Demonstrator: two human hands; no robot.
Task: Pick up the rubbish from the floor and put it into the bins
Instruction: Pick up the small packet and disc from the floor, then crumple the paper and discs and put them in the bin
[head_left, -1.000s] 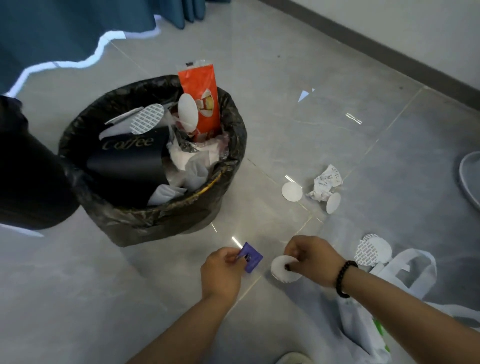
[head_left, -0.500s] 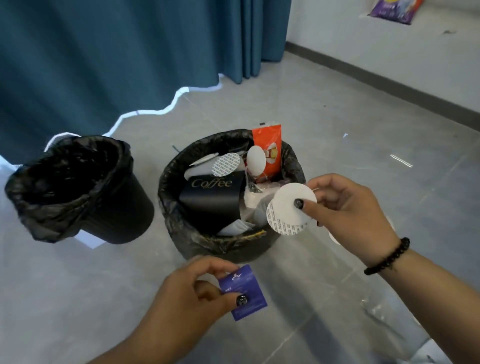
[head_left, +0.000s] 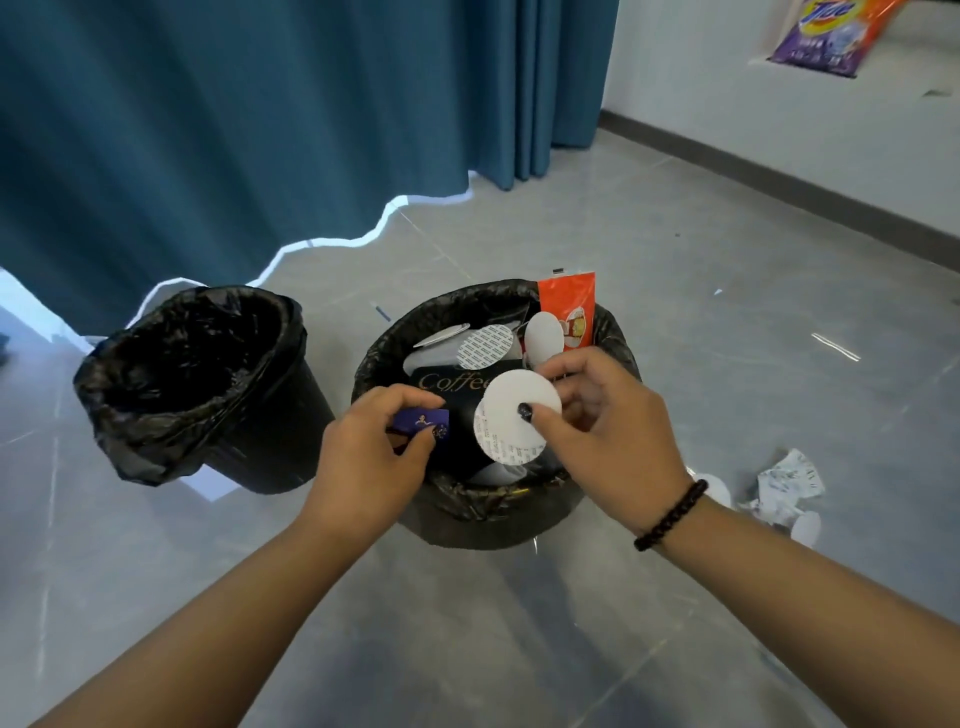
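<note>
On the grey floor, toward its left edge, stands a black-lined bin that looks dark inside. Just right of it is the fuller bin, holding a black coffee bag, white discs and an upright red packet. My left hand pinches a small purple sachet over that bin's near left rim. My right hand grips two overlapping white round seals above its contents. Farther right, crumpled white paper and a white disc lie on the floor.
</note>
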